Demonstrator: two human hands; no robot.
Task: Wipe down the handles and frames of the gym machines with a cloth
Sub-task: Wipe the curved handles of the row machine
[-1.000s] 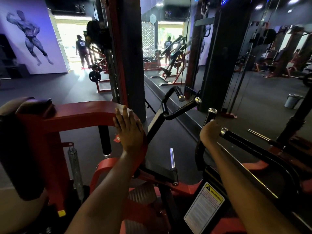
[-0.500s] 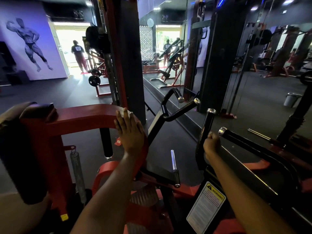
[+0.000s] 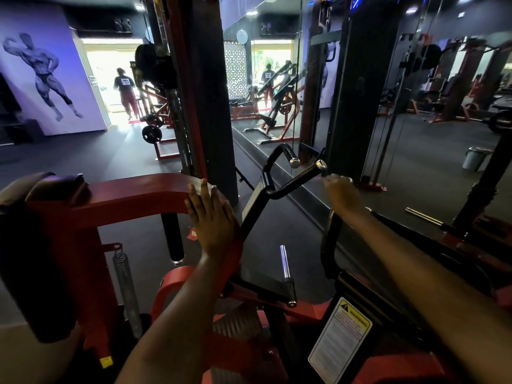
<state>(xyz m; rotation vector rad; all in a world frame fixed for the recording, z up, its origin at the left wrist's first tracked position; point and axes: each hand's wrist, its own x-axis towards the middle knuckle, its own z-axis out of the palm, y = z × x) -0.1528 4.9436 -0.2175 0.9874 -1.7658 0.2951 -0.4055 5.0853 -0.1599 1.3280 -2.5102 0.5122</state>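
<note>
I stand over a red gym machine. My left hand (image 3: pixel 213 220) lies flat, fingers straight, on the curved bend of its red frame (image 3: pixel 133 195). It presses a white cloth (image 3: pixel 214 186), and only a sliver of the cloth shows at my fingertips. My right hand (image 3: pixel 342 194) is blurred and curls over the top end of a black upright handle (image 3: pixel 328 239). Just left of that hand, a black forked handlebar (image 3: pixel 293 178) with chrome end caps rises.
A black pad (image 3: pixel 36 245) sits on the frame's left end, a coil spring (image 3: pixel 126 286) below it. A chrome peg (image 3: pixel 284 261) and a warning label (image 3: pixel 339 339) lie below my arms. A dark column (image 3: pixel 205 92) and a mirror wall stand ahead. A person (image 3: pixel 126 92) walks by the far doorway.
My right hand slid down the black upright handle, then back up to its top end. My left hand stayed flat on the red frame's bend.
</note>
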